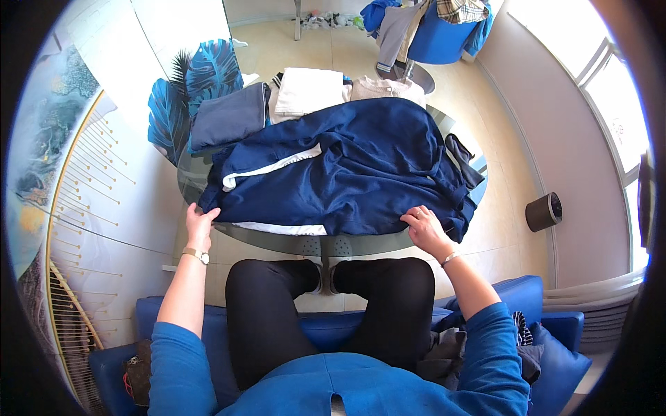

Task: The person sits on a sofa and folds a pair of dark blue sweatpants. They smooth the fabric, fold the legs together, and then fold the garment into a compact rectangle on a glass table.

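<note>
A dark navy garment (364, 161) with white strips bearing lettering lies spread and wrinkled over a round glass table (260, 243). My left hand (202, 221), with a watch on its wrist, pinches the garment's near left corner between thumb and fingers. Towards the right of the near edge, my right hand (422, 226) grips the cloth with bent fingers. Behind the garment are a folded grey-blue garment (229, 117), a folded white garment (309, 91) and a beige knitted garment (387, 89). A dark grey cloth (463, 161) lies at the table's right side.
A blue chair (437, 41) draped with clothes stands beyond the table. A dark waste bin (544, 212) is on the floor at right. I sit on a blue sofa (530, 294) with clothes on its right side and a brown bag (138, 372) at left. A decorated panel stands at left.
</note>
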A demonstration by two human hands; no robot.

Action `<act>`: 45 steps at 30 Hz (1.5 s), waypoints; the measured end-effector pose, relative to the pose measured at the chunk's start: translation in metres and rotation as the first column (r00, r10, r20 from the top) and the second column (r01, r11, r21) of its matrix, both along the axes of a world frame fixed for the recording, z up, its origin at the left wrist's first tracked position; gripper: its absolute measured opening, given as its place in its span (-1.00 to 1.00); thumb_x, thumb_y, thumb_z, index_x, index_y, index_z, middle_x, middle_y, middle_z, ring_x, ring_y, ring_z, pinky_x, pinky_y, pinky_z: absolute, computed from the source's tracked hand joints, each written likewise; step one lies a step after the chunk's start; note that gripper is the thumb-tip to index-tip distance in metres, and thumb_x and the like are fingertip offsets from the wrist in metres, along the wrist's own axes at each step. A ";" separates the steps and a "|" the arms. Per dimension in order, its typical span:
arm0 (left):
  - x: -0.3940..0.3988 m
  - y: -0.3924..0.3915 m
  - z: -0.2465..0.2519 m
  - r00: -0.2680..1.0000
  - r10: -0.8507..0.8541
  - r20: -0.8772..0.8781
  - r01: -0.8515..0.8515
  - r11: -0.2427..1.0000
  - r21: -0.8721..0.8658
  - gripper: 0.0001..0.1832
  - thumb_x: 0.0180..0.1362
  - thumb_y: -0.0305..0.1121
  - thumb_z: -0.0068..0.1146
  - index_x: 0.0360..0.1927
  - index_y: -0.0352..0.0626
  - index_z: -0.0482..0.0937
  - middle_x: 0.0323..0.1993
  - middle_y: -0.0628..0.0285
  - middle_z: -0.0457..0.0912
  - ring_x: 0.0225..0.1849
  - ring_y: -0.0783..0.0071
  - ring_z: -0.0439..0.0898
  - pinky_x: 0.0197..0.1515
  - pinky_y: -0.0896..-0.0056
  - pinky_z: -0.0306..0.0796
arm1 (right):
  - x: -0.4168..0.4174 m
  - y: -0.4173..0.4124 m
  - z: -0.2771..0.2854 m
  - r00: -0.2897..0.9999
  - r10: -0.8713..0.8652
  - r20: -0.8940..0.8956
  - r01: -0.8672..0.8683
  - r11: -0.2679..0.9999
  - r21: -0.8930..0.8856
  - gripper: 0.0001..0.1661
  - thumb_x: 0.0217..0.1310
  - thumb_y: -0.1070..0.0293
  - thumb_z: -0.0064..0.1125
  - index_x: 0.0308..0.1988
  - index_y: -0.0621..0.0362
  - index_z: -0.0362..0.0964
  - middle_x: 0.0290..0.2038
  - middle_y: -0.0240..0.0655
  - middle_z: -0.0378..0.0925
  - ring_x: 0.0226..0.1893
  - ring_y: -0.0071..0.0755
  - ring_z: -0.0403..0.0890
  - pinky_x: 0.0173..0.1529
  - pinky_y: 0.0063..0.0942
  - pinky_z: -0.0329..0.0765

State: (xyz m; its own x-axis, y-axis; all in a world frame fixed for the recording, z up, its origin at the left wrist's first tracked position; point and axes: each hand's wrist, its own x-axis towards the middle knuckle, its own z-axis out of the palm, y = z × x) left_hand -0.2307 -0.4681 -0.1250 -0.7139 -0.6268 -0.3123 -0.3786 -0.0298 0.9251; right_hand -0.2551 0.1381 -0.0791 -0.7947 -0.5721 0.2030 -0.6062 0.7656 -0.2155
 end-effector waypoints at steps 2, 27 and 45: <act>-0.003 -0.011 0.000 0.998 -0.051 0.037 0.041 0.971 0.234 -0.46 0.05 -0.45 0.40 0.14 -0.19 0.50 -0.25 0.16 0.65 -0.52 0.39 0.54 -0.42 0.22 0.53 | -0.010 -0.008 -0.008 0.998 -0.021 -0.063 0.019 0.999 -0.032 -0.70 -0.07 0.65 0.13 -0.27 0.09 0.59 -0.24 -0.27 0.55 -0.12 -0.08 0.56 0.03 -0.21 0.56; -0.011 0.071 0.037 0.884 -0.436 0.166 0.275 0.198 -0.941 -0.23 -0.04 -0.45 0.39 0.33 -0.07 0.41 0.22 0.04 0.45 0.25 -0.03 0.43 0.27 0.03 0.39 | -0.074 0.012 0.011 0.920 -0.385 -0.074 0.358 0.901 -0.245 -0.78 0.16 0.40 0.29 -0.15 0.13 0.63 -0.17 -0.14 0.66 -0.06 -0.01 0.64 0.09 -0.19 0.58; -0.098 -0.017 0.153 0.867 -0.423 -0.264 -0.148 0.287 -0.946 -0.49 0.01 -0.75 0.00 0.04 -0.14 0.62 -0.15 0.09 0.64 -0.04 0.06 0.60 0.04 0.14 0.51 | -0.184 0.025 0.155 0.816 -0.566 -0.119 0.260 0.542 -0.799 -0.72 0.24 0.61 0.08 -0.07 0.22 0.60 -0.28 -0.27 0.68 -0.25 -0.43 0.68 -0.08 -0.49 0.60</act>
State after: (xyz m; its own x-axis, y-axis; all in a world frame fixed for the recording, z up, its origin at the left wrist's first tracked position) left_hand -0.3287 -0.4847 0.0277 -0.6750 -0.1464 0.7232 0.1167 0.9466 0.3005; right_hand -0.4390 0.1635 0.0754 -0.6917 0.2658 0.6715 -0.4071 0.6244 -0.6666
